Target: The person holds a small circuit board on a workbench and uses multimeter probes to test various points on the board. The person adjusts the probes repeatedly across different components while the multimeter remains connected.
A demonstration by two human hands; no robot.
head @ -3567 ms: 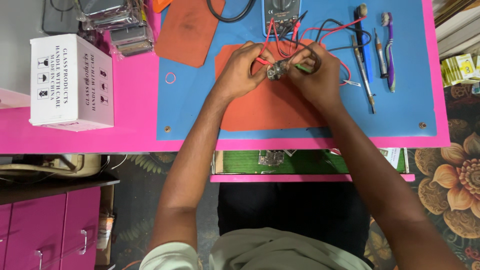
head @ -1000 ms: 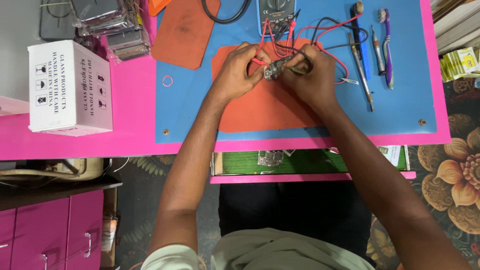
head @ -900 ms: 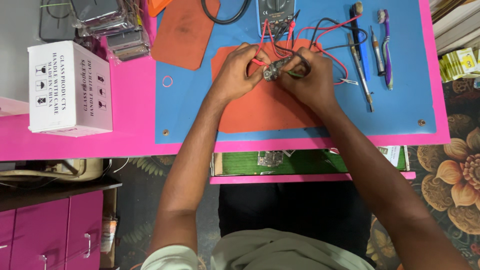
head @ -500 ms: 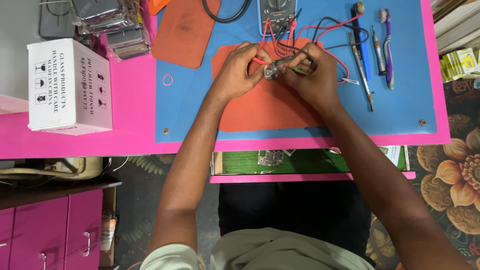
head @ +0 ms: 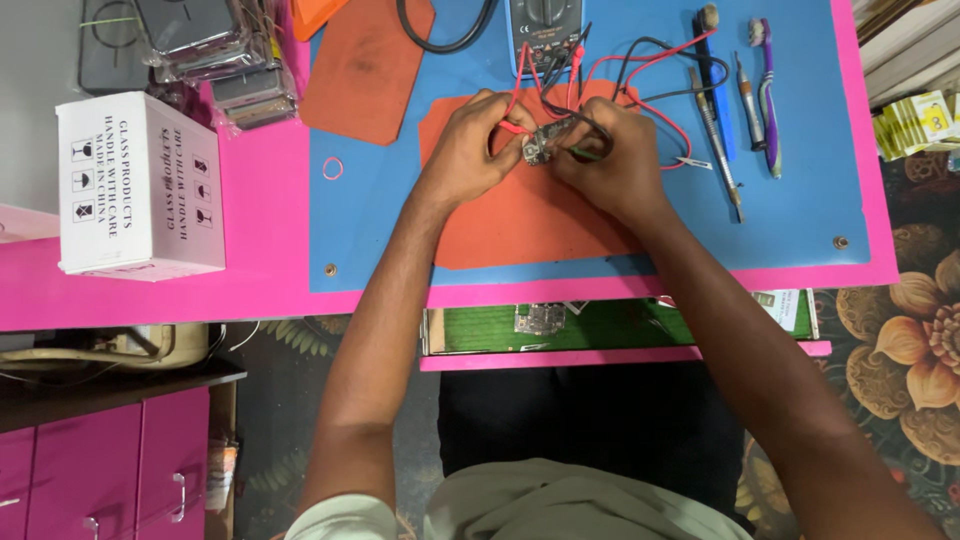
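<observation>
While the left hand (head: 470, 150) pinches a small circuit board (head: 540, 148) over the orange mat (head: 520, 215), the right hand (head: 615, 160) grips a probe (head: 585, 152) against it.

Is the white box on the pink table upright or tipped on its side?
Tipped on its side: the white box has its printed glass symbols and text turned sideways on the pink table.

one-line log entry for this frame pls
left hand: holds small circuit board | right hand: probe on board | under: orange mat | behind: multimeter, red and black leads
</observation>
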